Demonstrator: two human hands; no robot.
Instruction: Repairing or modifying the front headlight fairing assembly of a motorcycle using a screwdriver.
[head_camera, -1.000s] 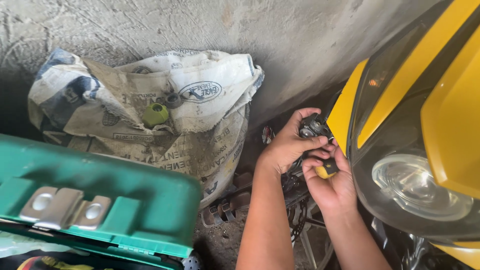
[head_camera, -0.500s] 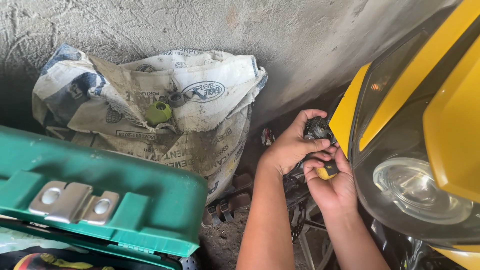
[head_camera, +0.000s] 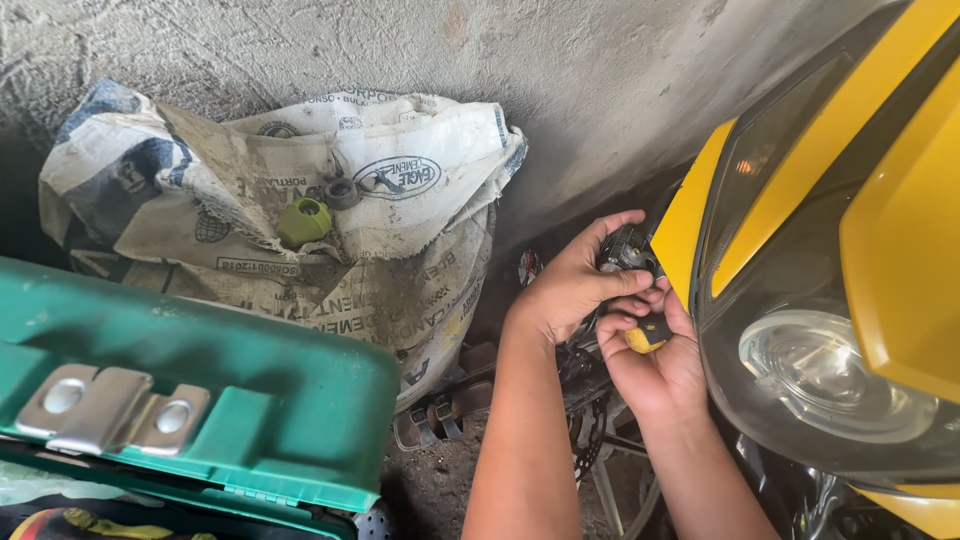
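Closest to us sits a green toolbox lid (head_camera: 200, 400) with a metal latch (head_camera: 110, 408). Past it, our right hand (head_camera: 655, 365) grips a yellow-handled tool (head_camera: 645, 338), and our left hand (head_camera: 572, 285) holds a dark part (head_camera: 625, 250) beside the yellow bike panel (head_camera: 690, 225). Farther back, a sack (head_camera: 300, 230) leans on the wall.

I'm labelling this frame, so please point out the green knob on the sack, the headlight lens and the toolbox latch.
green knob (head_camera: 303, 221), head view, its rounded top.
headlight lens (head_camera: 815, 375), head view, centre of the clear dome.
toolbox latch (head_camera: 110, 408), head view, middle of the metal plate.
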